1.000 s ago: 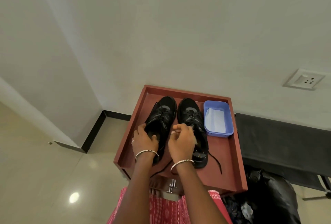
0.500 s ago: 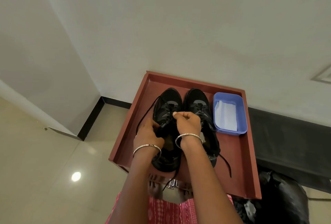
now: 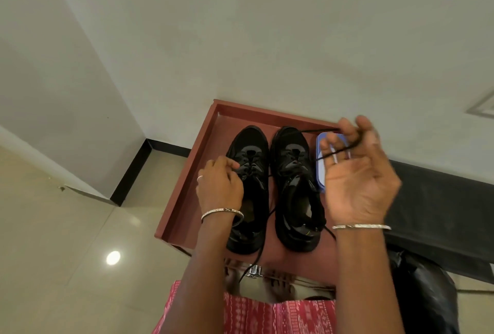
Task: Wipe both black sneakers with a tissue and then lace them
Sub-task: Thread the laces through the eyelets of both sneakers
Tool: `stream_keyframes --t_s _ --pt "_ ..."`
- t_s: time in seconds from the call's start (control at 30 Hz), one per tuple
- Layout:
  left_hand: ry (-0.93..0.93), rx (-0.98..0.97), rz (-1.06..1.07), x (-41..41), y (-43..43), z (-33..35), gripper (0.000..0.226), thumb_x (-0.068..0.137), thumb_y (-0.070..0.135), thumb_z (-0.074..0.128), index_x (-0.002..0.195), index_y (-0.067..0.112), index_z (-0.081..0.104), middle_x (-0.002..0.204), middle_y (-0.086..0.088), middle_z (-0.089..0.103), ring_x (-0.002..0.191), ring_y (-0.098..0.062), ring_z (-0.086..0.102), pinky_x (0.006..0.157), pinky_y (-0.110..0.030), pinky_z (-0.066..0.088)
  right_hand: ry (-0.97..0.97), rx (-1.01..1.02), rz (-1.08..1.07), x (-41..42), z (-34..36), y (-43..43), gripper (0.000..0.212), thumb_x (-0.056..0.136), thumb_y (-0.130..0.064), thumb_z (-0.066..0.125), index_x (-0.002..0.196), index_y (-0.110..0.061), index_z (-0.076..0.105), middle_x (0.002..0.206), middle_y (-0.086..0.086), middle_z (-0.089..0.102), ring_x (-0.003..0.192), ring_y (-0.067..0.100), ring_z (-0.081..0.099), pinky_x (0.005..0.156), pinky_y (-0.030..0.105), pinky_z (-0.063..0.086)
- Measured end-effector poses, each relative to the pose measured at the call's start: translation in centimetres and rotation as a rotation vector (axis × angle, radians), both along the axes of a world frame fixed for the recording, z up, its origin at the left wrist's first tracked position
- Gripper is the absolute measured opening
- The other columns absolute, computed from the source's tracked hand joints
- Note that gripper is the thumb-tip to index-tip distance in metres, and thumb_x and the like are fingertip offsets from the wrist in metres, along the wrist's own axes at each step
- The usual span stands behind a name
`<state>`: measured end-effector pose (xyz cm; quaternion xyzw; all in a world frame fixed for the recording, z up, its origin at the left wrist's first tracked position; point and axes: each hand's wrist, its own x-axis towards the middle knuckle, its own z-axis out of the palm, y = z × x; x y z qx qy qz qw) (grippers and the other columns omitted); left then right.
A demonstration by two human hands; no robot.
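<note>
Two black sneakers stand side by side on a reddish-brown tray table (image 3: 187, 194), toes pointing away from me. My left hand (image 3: 219, 186) lies on the left sneaker (image 3: 251, 173), its fingers curled at the lacing. My right hand (image 3: 358, 173) is raised above the tray, to the right of the right sneaker (image 3: 294, 181). It holds a black lace (image 3: 318, 130) looped between its fingers and pulled taut from the shoes. Another lace end hangs over the tray's front edge. The blue box (image 3: 320, 170) is mostly hidden behind my right hand.
The tray stands against a white wall. A black surface (image 3: 441, 213) lies to the right, with a black bag (image 3: 422, 293) below it. Glossy beige floor (image 3: 66, 253) spreads to the left. My red patterned clothing (image 3: 267, 315) shows at the bottom.
My right hand left the left sneaker's lacing and rose up and to the right, drawing a lace out with it. My left hand stayed on the left sneaker.
</note>
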<state>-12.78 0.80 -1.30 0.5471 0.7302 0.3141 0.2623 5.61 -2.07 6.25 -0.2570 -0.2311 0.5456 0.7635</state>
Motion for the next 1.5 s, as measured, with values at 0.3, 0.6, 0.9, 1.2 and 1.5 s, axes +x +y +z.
stream_keyframes --t_s 0.3,0.6,0.9,1.2,1.5 --pt "-0.023 -0.037 -0.081 0.2 1.2 -0.8 0.023 0.1 0.015 0.054 0.097 0.028 0.072 0.105 0.007 0.073 0.097 -0.018 0.067 0.089 -0.049 0.054 -1.292 -0.896 0.636 3.5 2.0 -3.8 0.034 0.103 -0.043 0.047 0.135 -0.038 0.056 0.105 -0.005 0.072 0.093 0.02 0.071 0.082 0.032 0.057" --pt "0.019 -0.116 -0.013 -0.2 1.9 -0.8 0.015 0.096 0.02 0.065 0.099 0.027 0.078 0.097 0.001 0.072 0.083 -0.014 0.062 0.067 -0.025 0.043 -1.649 -0.59 0.102 -3.2 -3.2 2.0 0.009 0.085 -0.033 0.078 0.079 -0.026 0.075 0.069 -0.008 0.069 0.063 0.006 0.064 0.069 0.029 0.057" --pt "-0.092 -0.156 -0.029 -0.4 2.6 -1.6 0.015 0.091 0.019 0.07 0.093 0.032 0.076 0.083 0.015 0.063 0.068 0.004 0.052 0.057 -0.014 0.037 -1.504 -0.501 0.068 -5.9 -10.0 4.6 0.016 0.091 -0.011 0.069 0.094 -0.025 0.077 0.094 -0.007 0.074 0.09 0.009 0.068 0.085 0.035 0.057" --pt "-0.077 -0.183 -0.049 -0.5 2.9 -1.8 0.012 0.091 0.025 0.072 0.094 0.036 0.075 0.087 0.015 0.066 0.077 -0.003 0.059 0.057 -0.018 0.039 -1.81 -0.349 0.057 -6.6 -10.3 5.2 0.017 0.095 -0.006 0.059 0.093 -0.023 0.057 0.096 -0.003 0.054 0.088 0.018 0.054 0.072 0.037 0.05" --pt "-0.118 -0.207 -0.06 -0.7 3.1 -1.9 0.013 0.09 0.026 0.072 0.091 0.039 0.073 0.087 0.016 0.067 0.079 -0.001 0.061 0.059 -0.022 0.044 -1.666 -0.346 0.095 -6.1 -9.7 5.2 0.015 0.094 -0.011 0.065 0.093 -0.026 0.066 0.093 -0.008 0.058 0.087 0.009 0.055 0.07 0.025 0.045"
